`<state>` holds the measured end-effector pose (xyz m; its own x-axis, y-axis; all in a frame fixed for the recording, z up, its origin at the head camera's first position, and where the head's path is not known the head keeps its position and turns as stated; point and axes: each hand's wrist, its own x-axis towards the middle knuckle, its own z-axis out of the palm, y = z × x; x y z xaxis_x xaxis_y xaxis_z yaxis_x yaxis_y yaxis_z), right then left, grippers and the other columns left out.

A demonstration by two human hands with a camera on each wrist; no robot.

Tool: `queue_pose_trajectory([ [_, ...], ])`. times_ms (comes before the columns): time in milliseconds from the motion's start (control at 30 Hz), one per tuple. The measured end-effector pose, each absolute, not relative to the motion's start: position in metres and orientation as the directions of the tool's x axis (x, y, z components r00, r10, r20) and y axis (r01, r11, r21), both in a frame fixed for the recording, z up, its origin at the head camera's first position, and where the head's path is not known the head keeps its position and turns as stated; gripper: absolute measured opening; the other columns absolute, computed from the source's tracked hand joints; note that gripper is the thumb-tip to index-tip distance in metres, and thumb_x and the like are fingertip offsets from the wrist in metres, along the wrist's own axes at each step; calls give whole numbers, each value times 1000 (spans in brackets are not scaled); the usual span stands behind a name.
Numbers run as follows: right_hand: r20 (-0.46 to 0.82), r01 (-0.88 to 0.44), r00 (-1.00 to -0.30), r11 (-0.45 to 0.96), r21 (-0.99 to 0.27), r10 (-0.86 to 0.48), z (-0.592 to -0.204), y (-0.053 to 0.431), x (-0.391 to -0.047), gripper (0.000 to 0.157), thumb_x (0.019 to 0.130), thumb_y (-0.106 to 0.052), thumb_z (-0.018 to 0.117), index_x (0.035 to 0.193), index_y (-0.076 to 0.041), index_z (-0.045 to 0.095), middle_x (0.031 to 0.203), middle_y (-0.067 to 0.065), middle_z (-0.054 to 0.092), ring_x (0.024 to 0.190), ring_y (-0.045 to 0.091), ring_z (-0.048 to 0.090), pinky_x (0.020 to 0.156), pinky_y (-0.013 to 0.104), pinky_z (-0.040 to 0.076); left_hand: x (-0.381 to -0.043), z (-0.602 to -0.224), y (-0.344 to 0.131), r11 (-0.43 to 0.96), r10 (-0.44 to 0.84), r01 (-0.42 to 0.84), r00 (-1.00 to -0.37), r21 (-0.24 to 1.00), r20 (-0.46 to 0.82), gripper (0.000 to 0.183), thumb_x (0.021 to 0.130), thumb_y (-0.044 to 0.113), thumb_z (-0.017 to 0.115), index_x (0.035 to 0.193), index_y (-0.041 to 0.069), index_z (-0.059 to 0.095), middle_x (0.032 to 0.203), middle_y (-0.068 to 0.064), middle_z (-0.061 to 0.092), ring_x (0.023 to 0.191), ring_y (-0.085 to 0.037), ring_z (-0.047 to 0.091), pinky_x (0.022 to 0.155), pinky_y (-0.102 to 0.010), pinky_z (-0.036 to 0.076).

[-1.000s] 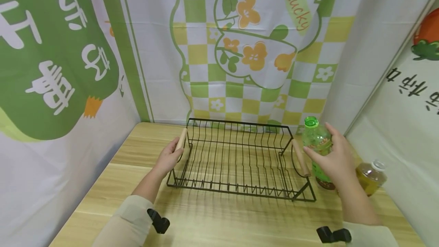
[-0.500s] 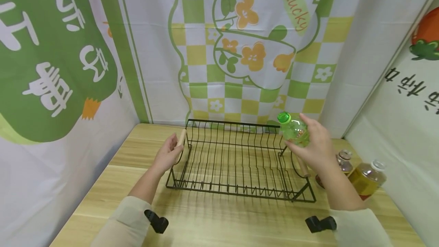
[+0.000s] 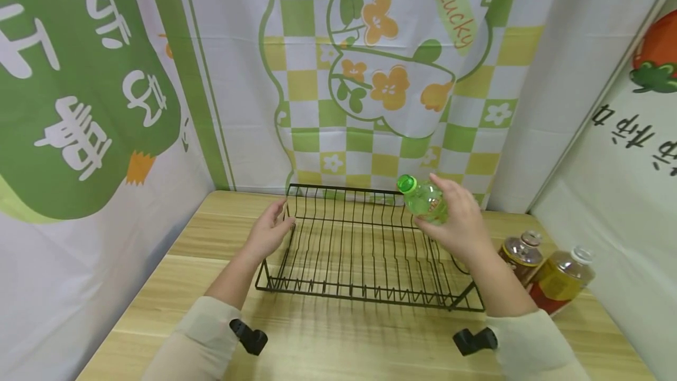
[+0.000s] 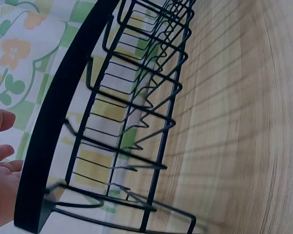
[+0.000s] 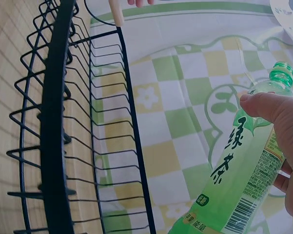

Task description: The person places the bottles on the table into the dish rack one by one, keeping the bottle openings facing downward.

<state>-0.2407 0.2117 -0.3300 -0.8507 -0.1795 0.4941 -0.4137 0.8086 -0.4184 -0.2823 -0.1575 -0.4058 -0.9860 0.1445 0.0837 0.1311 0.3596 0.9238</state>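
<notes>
My right hand [image 3: 461, 216] grips a green tea bottle [image 5: 239, 165] and holds it tilted above the right part of a black wire dish rack [image 5: 53, 122]. The bottle's green neck [image 3: 406, 184] points up and to the left. In the right wrist view the thumb lies across the bottle's shoulder, and its green label faces the camera. At the rack's left end, my left hand [image 3: 267, 235] has its fingers apart and loosely bent, with nothing held. It hides most of the left wooden handle, while my right arm covers much of the right one.
Two more bottles stand on the wooden table [image 3: 328, 346] right of the rack: one with a dark label [image 3: 520, 257] and one with a yellow and red label [image 3: 559, 282]. Patterned cloth [image 3: 386, 87] hangs behind and on both sides.
My right hand has lifted the green tea bottle from the rack's right side and carried it left over the rack, tilting it. My left hand has let go of the wooden handle.
</notes>
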Motion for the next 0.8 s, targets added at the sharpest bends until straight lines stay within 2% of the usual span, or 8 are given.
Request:
queue_pose_trajectory([
  [133, 504, -447, -835, 807, -386, -221, -336, 204, -244, 88, 74, -14, 84, 148, -9, 37, 144, 25, 46, 130, 49, 41, 106, 71, 31, -282, -405, -148, 310, 201, 161, -974, 937, 101, 66, 102, 21, 51, 157, 6, 17, 164, -17, 14, 152, -34, 14, 123, -47, 16],
  [533, 494, -520, -803, 798, -304, -335, -353, 181, -249, 85, 75, -21, 85, 146, -8, 41, 141, 21, 50, 128, 43, 46, 107, 62, 37, -278, -387, -108, 231, 307, 224, -940, 947, 147, 69, 99, 21, 58, 156, 8, 22, 161, -16, 25, 149, -33, 24, 122, -46, 22],
  [733, 475, -542, -797, 789, -289, -373, -362, 171, -250, 86, 74, -22, 85, 146, -9, 42, 139, 20, 52, 129, 41, 48, 108, 62, 36, -273, -380, -87, 229, 361, 229, -922, 946, 136, 72, 96, 27, 63, 156, 17, 25, 160, -13, 30, 148, -30, 29, 121, -44, 25],
  [800, 461, -543, -799, 792, -280, -385, -364, 168, -250, 86, 74, -23, 86, 146, -9, 42, 140, 20, 52, 129, 41, 48, 108, 62, 37, -273, -380, -81, 231, 379, 240, -915, 943, 140, 74, 95, 26, 65, 156, 16, 25, 160, -14, 30, 148, -31, 29, 121, -45, 25],
])
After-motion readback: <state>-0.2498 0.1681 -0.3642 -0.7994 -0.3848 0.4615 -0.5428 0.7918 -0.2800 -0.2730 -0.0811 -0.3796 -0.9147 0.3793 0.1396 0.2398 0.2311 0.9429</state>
